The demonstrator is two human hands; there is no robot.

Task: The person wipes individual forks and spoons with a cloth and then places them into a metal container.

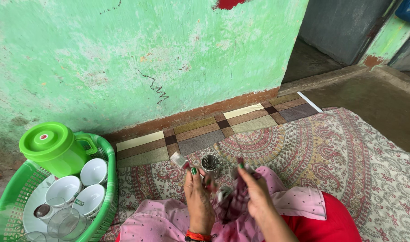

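L hand (199,197) at 6 o'clock, low in the frame, fingers curled shut round a small shiny strip-like item (180,160) that sticks up toward 11 from the fingertips; blurred, can't tell what it is exactly. R hand (254,193) just beside it at about 5, closed on a bunched dark maroon cloth (234,204) that hangs between the 2 hands. A small pale thing (223,193) sits in the cloth, too blurred to name. Just past the fingertips, toward 12, 1 small steel strainer cup (210,163) stands upright on the patterned mat (348,152), which runs off to 3 o'clock. Under the hands, pink garment (299,201) w/ red fabric (339,224) at 4–5. Beyond the mat at 12–1, a checked floor sheet (214,130) in brown, cream & grey squares, along the green wall (124,54). At 8–9 o'clock, well apart from the hands, 1 green plastic basket (107,154) holding: 1 green jug (57,148) w/ round lid bearing a small red round label at its centre, 3 white cups (93,171) in a cluster, 1 of them w/ a small green label on its side, and approx 3 clear glasses (64,222) nearest the frame's bottom edge.
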